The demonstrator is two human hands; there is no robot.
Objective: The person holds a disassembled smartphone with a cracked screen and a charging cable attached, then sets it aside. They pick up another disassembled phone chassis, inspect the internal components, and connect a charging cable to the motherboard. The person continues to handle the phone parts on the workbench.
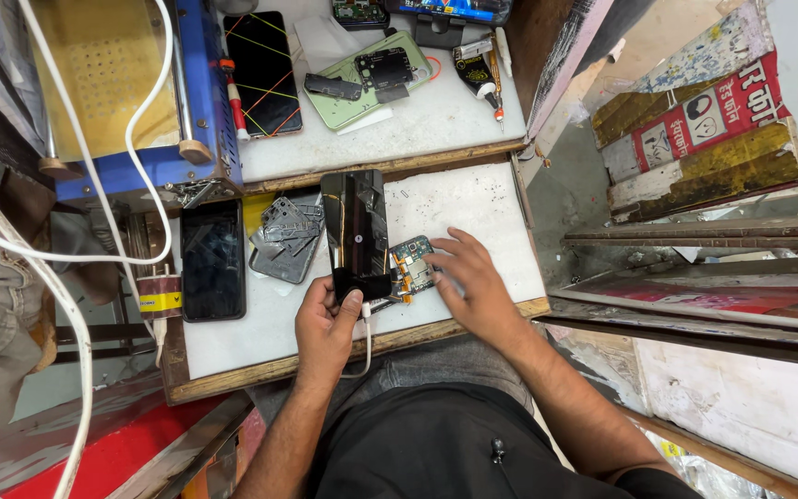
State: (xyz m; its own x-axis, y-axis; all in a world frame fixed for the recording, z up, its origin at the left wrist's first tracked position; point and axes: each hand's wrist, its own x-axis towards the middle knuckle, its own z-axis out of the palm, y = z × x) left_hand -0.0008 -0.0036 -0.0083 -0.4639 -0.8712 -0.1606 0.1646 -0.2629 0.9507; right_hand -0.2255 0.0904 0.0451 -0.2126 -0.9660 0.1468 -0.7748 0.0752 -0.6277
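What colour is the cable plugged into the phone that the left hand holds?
White; the cable shows best in the head view, below the phone in the left hand.

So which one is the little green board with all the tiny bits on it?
Find the white worktop nearest the person. The small green circuit board lies by the tall black phone screen, under the right hand. It alone is bare green with metal parts.

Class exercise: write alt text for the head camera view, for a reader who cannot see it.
Seen from above, a person's left hand holds the lower end of a black phone with a white cable plugged in, while the right hand rests on a small circuit board on a white workbench.
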